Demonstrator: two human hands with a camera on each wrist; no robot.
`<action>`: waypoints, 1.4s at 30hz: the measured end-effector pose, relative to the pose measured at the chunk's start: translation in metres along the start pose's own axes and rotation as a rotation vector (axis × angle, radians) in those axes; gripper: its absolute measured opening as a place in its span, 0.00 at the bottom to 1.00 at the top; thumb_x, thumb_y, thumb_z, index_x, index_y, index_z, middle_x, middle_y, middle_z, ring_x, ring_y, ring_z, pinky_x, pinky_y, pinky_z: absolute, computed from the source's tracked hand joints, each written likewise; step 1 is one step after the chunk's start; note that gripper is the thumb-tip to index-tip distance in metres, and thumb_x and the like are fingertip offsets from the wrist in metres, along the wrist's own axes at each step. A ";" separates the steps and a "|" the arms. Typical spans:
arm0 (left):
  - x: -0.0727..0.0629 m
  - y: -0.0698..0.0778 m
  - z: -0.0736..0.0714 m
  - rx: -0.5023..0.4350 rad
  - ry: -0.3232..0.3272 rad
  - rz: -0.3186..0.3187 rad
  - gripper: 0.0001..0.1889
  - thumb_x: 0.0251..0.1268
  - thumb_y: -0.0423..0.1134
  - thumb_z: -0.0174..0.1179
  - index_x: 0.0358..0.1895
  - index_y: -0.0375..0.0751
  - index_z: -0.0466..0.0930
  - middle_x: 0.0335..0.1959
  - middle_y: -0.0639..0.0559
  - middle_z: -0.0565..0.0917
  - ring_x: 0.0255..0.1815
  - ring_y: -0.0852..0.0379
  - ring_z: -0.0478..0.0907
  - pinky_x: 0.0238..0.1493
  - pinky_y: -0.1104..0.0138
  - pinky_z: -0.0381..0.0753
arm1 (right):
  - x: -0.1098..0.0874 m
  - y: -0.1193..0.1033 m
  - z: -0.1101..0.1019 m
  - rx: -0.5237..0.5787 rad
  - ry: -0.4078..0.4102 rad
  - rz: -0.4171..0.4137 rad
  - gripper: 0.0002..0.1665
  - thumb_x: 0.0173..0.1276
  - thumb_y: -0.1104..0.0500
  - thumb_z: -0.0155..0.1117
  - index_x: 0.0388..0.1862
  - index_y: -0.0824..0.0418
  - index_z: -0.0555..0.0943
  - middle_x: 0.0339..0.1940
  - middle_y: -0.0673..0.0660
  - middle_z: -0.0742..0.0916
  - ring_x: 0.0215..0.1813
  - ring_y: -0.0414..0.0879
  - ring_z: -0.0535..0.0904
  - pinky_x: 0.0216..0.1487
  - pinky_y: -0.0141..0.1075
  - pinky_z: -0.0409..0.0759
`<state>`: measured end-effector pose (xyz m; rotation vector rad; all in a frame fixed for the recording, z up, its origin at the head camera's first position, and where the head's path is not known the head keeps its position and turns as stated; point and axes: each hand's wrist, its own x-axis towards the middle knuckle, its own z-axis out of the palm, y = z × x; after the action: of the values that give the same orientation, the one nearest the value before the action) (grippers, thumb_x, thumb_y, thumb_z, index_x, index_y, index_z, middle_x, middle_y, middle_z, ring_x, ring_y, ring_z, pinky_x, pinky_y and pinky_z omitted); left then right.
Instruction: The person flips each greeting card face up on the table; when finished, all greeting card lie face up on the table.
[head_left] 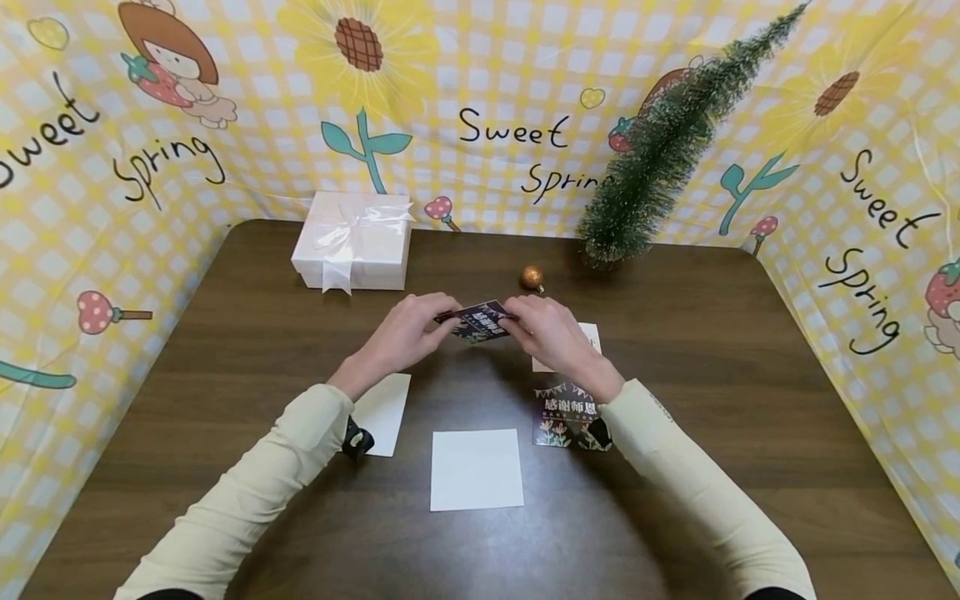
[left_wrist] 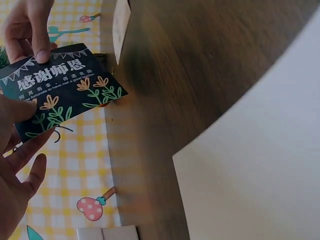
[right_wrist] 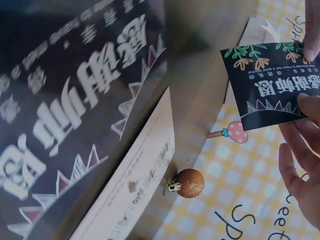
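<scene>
A dark greeting card (head_left: 482, 322) with white Chinese lettering and orange flowers is held tilted above the table. My left hand (head_left: 411, 332) pinches one end, its thumb on the printed face in the left wrist view. The other end is pinched by my right hand (head_left: 553, 335), thumb on the lettering in the right wrist view. Beneath the right wrist lies a similar dark card (head_left: 562, 417), with a cream card (head_left: 592, 340) partly hidden behind that hand. Near the left wrist is a white sheet (head_left: 388, 417), partly covered by the sleeve.
Another white sheet (head_left: 476, 471) lies at the front middle of the brown table (head_left: 247, 333). At the back stand a white gift box (head_left: 352, 242) with a ribbon bow, an orange glitter ball (head_left: 532, 277) and a small green tree (head_left: 652, 158). Yellow checked cloth (head_left: 510, 50) surrounds the table.
</scene>
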<state>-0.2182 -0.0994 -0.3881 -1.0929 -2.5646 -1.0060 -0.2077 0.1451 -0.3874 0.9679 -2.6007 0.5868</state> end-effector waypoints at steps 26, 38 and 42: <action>-0.001 0.001 0.000 -0.324 0.150 -0.289 0.09 0.65 0.29 0.61 0.47 0.31 0.77 0.35 0.40 0.84 0.34 0.51 0.77 0.35 0.69 0.73 | 0.000 0.005 -0.009 0.560 0.001 0.459 0.12 0.66 0.59 0.68 0.44 0.65 0.79 0.37 0.60 0.87 0.37 0.50 0.84 0.40 0.37 0.79; -0.003 0.003 0.008 -0.460 0.212 -0.496 0.09 0.65 0.28 0.61 0.44 0.27 0.74 0.37 0.34 0.84 0.30 0.59 0.76 0.33 0.75 0.74 | 0.000 -0.001 0.005 0.618 0.001 0.594 0.10 0.64 0.55 0.70 0.32 0.59 0.78 0.28 0.53 0.85 0.33 0.47 0.80 0.35 0.34 0.72; -0.009 0.001 0.015 -0.390 0.160 -0.578 0.09 0.64 0.29 0.62 0.43 0.28 0.74 0.36 0.36 0.83 0.29 0.56 0.75 0.30 0.72 0.73 | -0.001 0.000 0.011 0.532 -0.029 0.570 0.09 0.63 0.57 0.70 0.30 0.60 0.79 0.26 0.52 0.85 0.30 0.43 0.79 0.34 0.33 0.72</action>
<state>-0.2095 -0.0941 -0.4025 -0.2876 -2.6634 -1.6970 -0.2083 0.1402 -0.3973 0.3253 -2.7975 1.4649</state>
